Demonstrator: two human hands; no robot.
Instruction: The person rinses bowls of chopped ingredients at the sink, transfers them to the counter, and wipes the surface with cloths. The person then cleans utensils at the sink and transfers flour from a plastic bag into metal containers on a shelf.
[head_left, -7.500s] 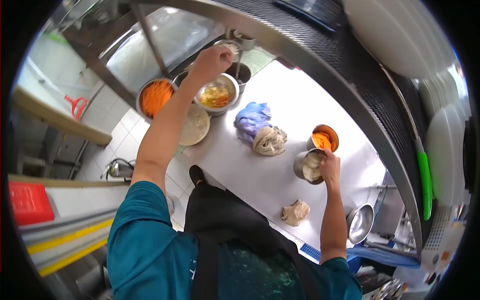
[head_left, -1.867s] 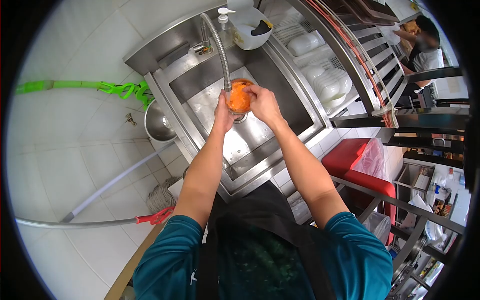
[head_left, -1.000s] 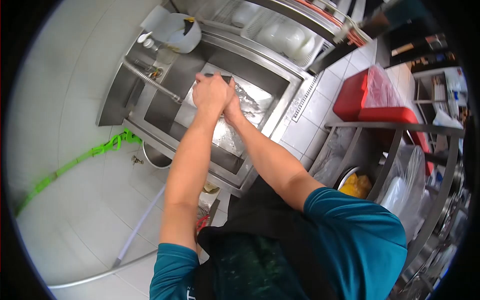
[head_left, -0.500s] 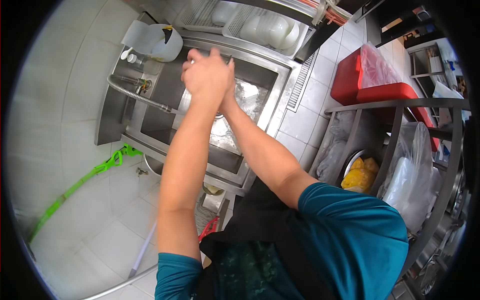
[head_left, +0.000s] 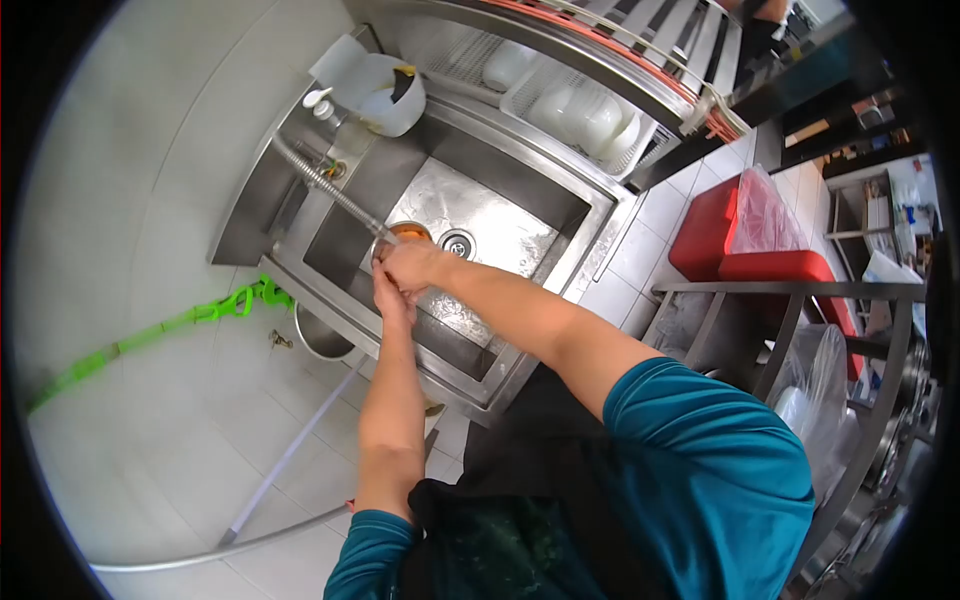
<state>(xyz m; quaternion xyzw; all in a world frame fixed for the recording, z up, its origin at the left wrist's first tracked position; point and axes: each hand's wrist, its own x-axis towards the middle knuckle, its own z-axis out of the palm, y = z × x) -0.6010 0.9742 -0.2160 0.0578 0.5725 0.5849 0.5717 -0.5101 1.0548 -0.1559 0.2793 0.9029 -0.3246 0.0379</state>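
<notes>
One cup [head_left: 411, 230] under the faucet [head_left: 335, 193]: left hand [head_left: 390, 291] is clasping it, right hand [head_left: 412, 264] is overlapping, can't tell its grip.

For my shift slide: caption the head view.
Left hand and right hand at a container with orange contents beside the faucet hose, over a sink.

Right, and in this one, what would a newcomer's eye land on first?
Probably the left hand and right hand, close together over the steel sink near the end of the faucet hose, with a partly hidden container showing orange beside them. After that, colour would likely pull the eye to the red bin at the right of the view and the bright green handle slanting at the left.
</notes>
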